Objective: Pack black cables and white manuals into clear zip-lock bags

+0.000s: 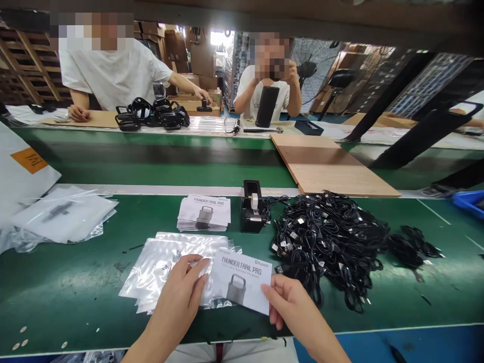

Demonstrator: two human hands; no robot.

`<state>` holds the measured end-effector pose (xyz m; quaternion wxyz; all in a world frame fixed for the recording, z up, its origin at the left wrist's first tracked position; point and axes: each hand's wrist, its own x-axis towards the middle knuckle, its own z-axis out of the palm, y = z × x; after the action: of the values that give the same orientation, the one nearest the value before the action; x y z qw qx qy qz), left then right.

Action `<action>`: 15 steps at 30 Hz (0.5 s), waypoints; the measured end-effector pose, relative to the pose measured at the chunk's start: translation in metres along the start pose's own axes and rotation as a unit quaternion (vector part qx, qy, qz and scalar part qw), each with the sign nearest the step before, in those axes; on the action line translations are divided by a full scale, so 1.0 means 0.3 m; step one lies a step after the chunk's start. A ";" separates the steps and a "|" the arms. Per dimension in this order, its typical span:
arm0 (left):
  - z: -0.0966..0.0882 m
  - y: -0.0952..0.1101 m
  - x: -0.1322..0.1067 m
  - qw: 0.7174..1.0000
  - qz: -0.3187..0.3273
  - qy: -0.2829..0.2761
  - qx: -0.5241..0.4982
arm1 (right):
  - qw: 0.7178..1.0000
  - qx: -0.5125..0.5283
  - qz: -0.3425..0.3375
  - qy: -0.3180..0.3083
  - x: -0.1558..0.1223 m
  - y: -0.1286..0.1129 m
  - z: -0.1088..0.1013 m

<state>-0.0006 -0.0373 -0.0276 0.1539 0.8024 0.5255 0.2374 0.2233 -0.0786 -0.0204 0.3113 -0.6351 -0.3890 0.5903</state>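
Note:
My right hand (289,302) pinches the right edge of a white "Thunder Trail Pro" booklet (242,281). My left hand (181,292) holds the opening of a clear plastic bag (170,264) on top of a pile of such bags, and the booklet's left end sits at that opening. A stack of the same booklets (204,212) lies just beyond. To the right, a big heap of black coiled cables (325,242) rests on the green table (75,287).
A black tape dispenser (251,206) stands between the booklet stack and the cables. More clear bags (64,214) lie at the left. A wooden board (325,164) bridges the conveyor. Two people work across the belt, beside black speaker handles (151,113) and a black speaker (266,106).

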 end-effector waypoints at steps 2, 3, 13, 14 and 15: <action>-0.001 0.007 0.001 1.000 -0.005 -0.009 -0.011 | 0.999 0.032 -0.009 0.032 -0.001 0.007 0.024; -0.002 0.009 0.001 1.000 -0.009 -0.013 -0.016 | 0.998 0.046 -0.014 0.040 -0.003 0.011 0.036; 0.010 0.009 -0.023 0.999 -0.013 -0.028 -0.041 | 0.997 0.052 0.018 -0.055 -0.036 0.025 0.044; 0.012 0.009 -0.025 0.999 -0.012 -0.025 -0.042 | 0.997 0.048 0.013 -0.051 -0.028 0.019 0.038; 0.014 0.009 -0.027 0.999 -0.007 -0.023 -0.041 | 0.998 0.044 0.006 -0.042 -0.019 0.014 0.032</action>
<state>0.0010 -0.0457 -0.0316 0.2007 0.7968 0.5173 0.2392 0.2143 -0.0862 -0.0220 0.3186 -0.5978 -0.3719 0.6347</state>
